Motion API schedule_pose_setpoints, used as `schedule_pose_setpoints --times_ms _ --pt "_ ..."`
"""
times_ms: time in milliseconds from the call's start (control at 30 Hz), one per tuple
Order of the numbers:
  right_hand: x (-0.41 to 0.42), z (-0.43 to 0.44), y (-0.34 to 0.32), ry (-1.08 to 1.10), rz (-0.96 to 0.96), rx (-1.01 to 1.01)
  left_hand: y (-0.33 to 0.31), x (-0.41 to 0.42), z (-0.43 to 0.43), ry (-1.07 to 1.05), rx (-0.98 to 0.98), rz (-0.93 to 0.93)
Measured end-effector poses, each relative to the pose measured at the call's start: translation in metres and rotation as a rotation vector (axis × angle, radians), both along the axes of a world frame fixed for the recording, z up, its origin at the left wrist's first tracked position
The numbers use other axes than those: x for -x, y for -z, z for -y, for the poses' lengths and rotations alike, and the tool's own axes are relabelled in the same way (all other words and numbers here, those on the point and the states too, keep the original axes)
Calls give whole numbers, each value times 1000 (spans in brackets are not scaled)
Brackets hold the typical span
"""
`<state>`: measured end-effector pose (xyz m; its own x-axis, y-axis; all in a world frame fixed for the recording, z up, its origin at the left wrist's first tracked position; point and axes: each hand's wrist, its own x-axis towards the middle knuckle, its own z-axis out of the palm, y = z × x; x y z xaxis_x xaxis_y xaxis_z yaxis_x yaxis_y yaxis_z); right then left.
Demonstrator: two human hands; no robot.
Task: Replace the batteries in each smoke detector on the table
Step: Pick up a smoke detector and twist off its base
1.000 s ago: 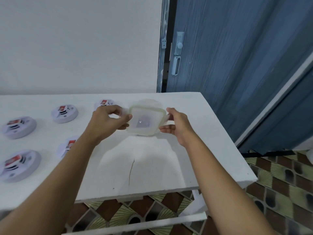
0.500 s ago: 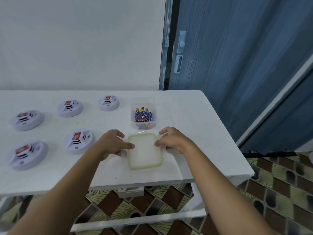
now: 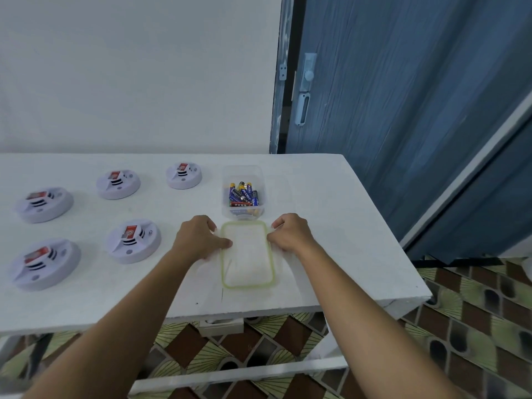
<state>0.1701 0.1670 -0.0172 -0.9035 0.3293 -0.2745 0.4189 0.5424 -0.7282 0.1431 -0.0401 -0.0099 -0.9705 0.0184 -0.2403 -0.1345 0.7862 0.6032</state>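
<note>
A clear lid with a green rim lies flat on the white table near its front edge. My left hand grips the lid's left edge, thumb on top. My right hand grips its right edge with curled fingers. Just behind the lid stands an open clear box holding several blue and red batteries. Several white round smoke detectors with red labels sit to the left.
A white wall rises behind the table. A blue door stands at the right, close to the table's right edge. Patterned floor tiles show below and right of the table.
Both hands carried the lid from above the box down toward me and laid it flat on the table. The open box with the batteries is now uncovered.
</note>
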Motion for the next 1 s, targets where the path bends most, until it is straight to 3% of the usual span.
schedule_pose_setpoints --times_ms 167,367,1000 --pt "3 4 -12 -72 57 -21 -2 16 1 38 65 36" --pt "11 4 -16 -77 76 -25 -8 45 -17 -146 -251 -66" --pt "45 -8 -5 -4 -3 -17 -13 104 -44 -155 -293 -196"
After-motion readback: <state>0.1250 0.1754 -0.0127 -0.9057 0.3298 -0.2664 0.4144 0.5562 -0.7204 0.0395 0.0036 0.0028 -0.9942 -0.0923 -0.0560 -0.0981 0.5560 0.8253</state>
